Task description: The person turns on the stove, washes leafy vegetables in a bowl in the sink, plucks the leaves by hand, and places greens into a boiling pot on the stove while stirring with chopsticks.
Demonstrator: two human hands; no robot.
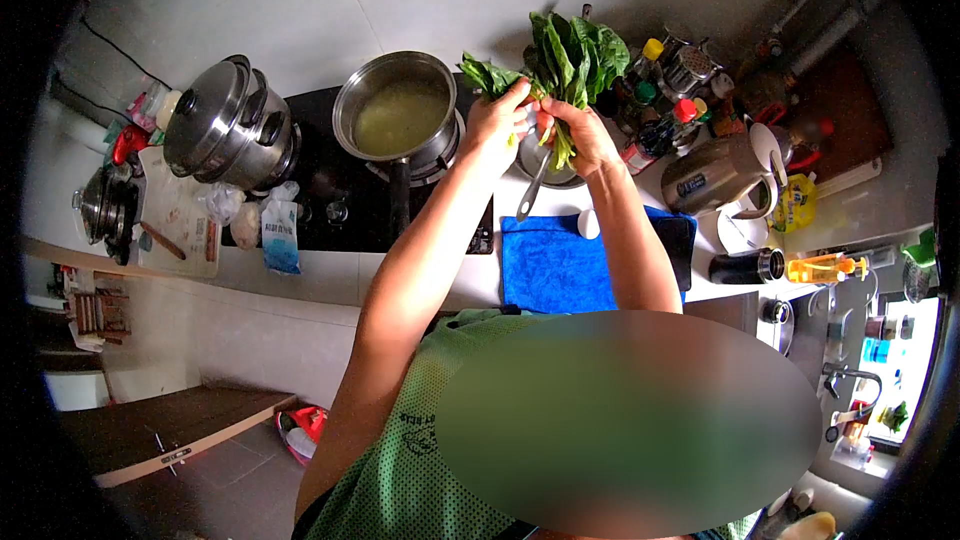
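Observation:
Both my hands are raised over the counter, to the right of an open pot [400,120] that holds pale yellowish liquid. My left hand [500,122] has its fingers closed on some leafy greens, whose leaves stick out to the upper left. In my right hand [580,135] is a larger bunch of leafy greens [575,60], leaves pointing up and stems hanging below the fingers. The two hands nearly meet at the stems. Beneath them sits a metal bowl or pan, partly hidden, with a metal utensil handle [532,193] leaning out of it.
A lidded steamer pot [225,125] stands on the stove's left. The open pot's handle [400,198] points toward me. A blue towel [555,265] lies near the counter edge. Bottles, a steel kettle [705,178] and a black flask [745,267] stand at the right.

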